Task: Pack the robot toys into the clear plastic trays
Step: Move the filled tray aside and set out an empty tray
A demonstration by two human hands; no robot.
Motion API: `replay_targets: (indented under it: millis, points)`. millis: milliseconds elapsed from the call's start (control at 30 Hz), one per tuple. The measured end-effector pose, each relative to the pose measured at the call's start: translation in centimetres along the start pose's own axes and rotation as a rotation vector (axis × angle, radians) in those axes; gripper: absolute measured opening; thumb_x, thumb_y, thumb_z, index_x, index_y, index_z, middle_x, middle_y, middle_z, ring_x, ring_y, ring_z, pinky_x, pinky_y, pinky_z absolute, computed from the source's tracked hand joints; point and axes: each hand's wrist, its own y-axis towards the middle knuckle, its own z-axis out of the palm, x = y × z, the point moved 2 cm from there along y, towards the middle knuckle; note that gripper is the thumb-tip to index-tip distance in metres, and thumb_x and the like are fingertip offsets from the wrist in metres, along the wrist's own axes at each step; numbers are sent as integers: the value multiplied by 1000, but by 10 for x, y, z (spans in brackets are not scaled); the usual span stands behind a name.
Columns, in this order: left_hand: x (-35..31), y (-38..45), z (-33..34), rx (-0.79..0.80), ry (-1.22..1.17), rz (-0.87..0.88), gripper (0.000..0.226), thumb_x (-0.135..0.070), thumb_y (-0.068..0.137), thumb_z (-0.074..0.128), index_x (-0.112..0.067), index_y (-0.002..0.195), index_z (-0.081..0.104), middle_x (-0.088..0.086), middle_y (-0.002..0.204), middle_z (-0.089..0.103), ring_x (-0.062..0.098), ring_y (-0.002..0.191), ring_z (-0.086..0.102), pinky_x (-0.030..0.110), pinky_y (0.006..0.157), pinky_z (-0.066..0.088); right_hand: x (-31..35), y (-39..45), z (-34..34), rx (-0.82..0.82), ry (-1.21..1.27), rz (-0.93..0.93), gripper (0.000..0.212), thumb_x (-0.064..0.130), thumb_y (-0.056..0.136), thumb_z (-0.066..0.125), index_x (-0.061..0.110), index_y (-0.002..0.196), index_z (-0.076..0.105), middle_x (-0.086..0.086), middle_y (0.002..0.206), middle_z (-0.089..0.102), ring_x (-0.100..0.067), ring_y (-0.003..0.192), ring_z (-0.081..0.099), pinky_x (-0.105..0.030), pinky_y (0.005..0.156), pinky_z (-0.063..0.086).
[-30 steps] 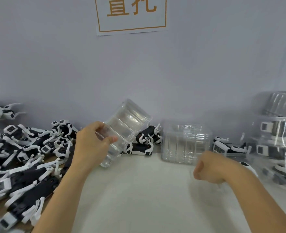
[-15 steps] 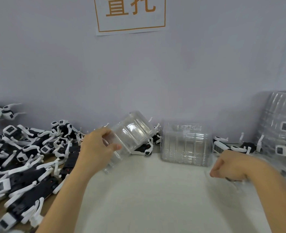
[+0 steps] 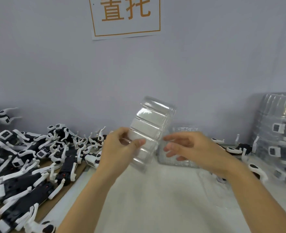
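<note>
Bench (image 3: pixel 155 207) in front of me is bare, kept as the packing spot. My left hand (image 3: pixel 120 148) grips a clear tray (image 3: pixel 149 132) by its lower left edge, thumb on the front face, tray lifted off the bench and tilted with its top leaning right, so I can get at it with both hands. My right hand (image 3: pixel 187 147) is loose, fingers spread, just beside the tray's right edge, holding nothing; I judge it's there to take that side or peel one tray from a nested stack, though I can't tell if it's one or several. Toys (image 3: pixel 26 167) lie heaped on the left, within left-hand reach; none in the tray yet. Behind my right hand, more trays (image 3: pixel 181 158) rest on the bench. Far right, filled trays (image 3: pixel 280 140) are stacked out of the way.
</note>
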Motion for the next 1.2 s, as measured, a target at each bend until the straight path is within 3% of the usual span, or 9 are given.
replay_targets:
  millis: [100, 233, 500, 600, 667, 733, 867, 1000, 1200]
  points:
    - [0, -6, 14, 49, -60, -37, 14, -15, 78, 82, -20, 80, 70, -10, 64, 64, 26, 69, 69, 27, 60, 50, 8, 5, 19, -88, 94, -84, 10, 21, 92, 69, 11, 94, 71, -3, 85, 77, -17, 84, 74, -30, 77, 60]
    - [3, -7, 20, 64, -159, -143, 16, -18, 80, 80, -9, 86, 69, 4, 75, 62, 15, 67, 62, 16, 60, 46, 9, 9, 21, -164, 149, -116, 13, 14, 91, 69, 6, 83, 74, -8, 74, 75, -15, 71, 73, -23, 68, 57]
    - [3, -9, 18, 183, -346, -286, 21, -18, 83, 76, -1, 82, 64, 12, 81, 57, 24, 81, 55, 36, 83, 37, 3, 9, 20, -131, 386, -26, 17, 6, 98, 56, 6, 93, 72, -7, 79, 74, -26, 77, 75, -21, 60, 54]
    - [1, -10, 17, 234, -303, -301, 51, -35, 71, 84, 4, 97, 64, 18, 89, 63, 32, 90, 62, 41, 89, 44, 2, 9, 21, -156, 363, -15, 16, 7, 98, 57, 7, 92, 73, -6, 83, 75, -25, 77, 75, -20, 59, 52]
    - [-3, -12, 20, 272, -184, -284, 70, -59, 54, 83, -12, 102, 64, 9, 97, 67, 11, 91, 67, 31, 84, 50, 3, 9, 22, -192, 284, -29, 15, 8, 97, 59, 11, 94, 74, -5, 84, 76, -21, 77, 75, -21, 60, 52]
    - [-5, -16, 24, 208, -22, -249, 75, -69, 41, 80, -23, 95, 58, -7, 86, 60, -13, 63, 56, 14, 62, 42, 4, 9, 23, -229, 238, -40, 15, 9, 95, 62, 16, 92, 76, -2, 82, 77, -17, 77, 75, -21, 59, 53]
    - [-1, -13, 23, 65, 48, -199, 73, -70, 37, 83, -23, 86, 55, -9, 77, 53, -9, 53, 50, 9, 50, 38, 5, 9, 23, -235, 183, -59, 18, 6, 95, 61, 13, 88, 76, -4, 77, 77, -19, 75, 75, -19, 58, 53]
    - [3, 0, 3, -50, 97, -142, 61, -54, 49, 92, -22, 87, 56, -7, 79, 57, 4, 65, 57, 19, 56, 40, 6, 8, 16, -279, 180, -72, 21, 3, 94, 60, 15, 87, 77, -5, 78, 77, -18, 70, 74, -19, 57, 52]
    - [21, 21, -93, -548, 346, -137, 70, -47, 65, 87, -15, 111, 47, 0, 91, 57, 26, 86, 59, 40, 75, 50, -2, 4, -19, -471, 397, 19, 22, 2, 94, 57, 10, 84, 74, -5, 73, 74, -18, 59, 70, -24, 52, 50]
